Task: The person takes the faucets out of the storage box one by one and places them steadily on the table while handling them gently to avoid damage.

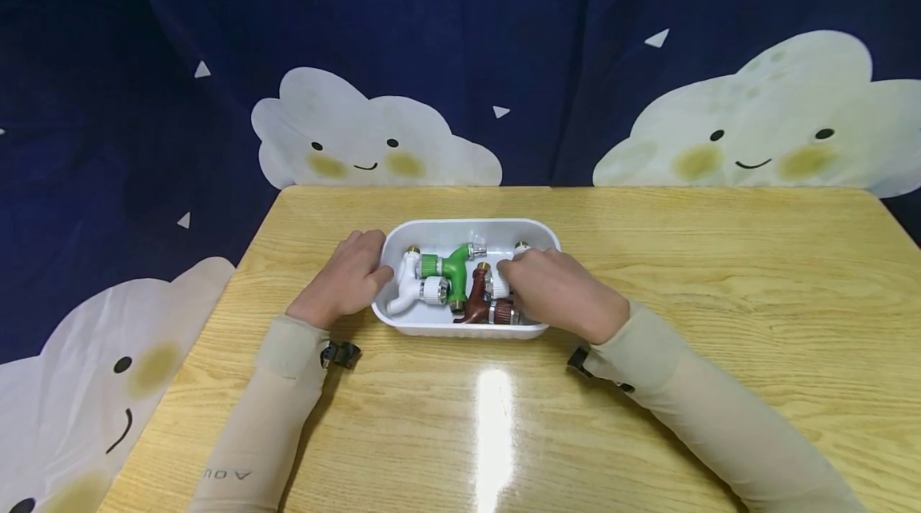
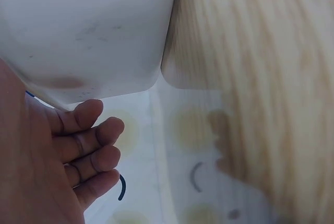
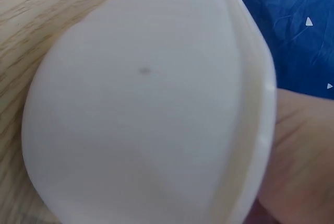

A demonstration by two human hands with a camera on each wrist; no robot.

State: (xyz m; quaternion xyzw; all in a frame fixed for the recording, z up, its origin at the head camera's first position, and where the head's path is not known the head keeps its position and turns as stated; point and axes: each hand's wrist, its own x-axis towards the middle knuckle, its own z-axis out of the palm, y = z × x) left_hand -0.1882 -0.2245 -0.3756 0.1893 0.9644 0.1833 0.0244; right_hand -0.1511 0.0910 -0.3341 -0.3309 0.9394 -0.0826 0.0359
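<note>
A white plastic tub (image 1: 460,330) stands on the table holding several taps: a white tap (image 1: 408,289), a green tap (image 1: 455,269), a dark red tap (image 1: 477,301) and another white tap (image 1: 498,284) at the right. My left hand (image 1: 347,277) grips the tub's left end, thumb over the rim and bent fingers (image 2: 99,158) against the outer wall. Over the right end reaches my right hand (image 1: 557,289), its fingers down among the taps beside the right white tap, which it partly covers. Those fingertips are hidden, so I cannot tell whether they hold it.
The wooden table (image 1: 705,289) extends around the tub, with a bright reflection in front of it. A dark blue cloth (image 1: 547,33) with printed clouds hangs behind the table. Small black mounts (image 1: 341,354) sit at both wrists.
</note>
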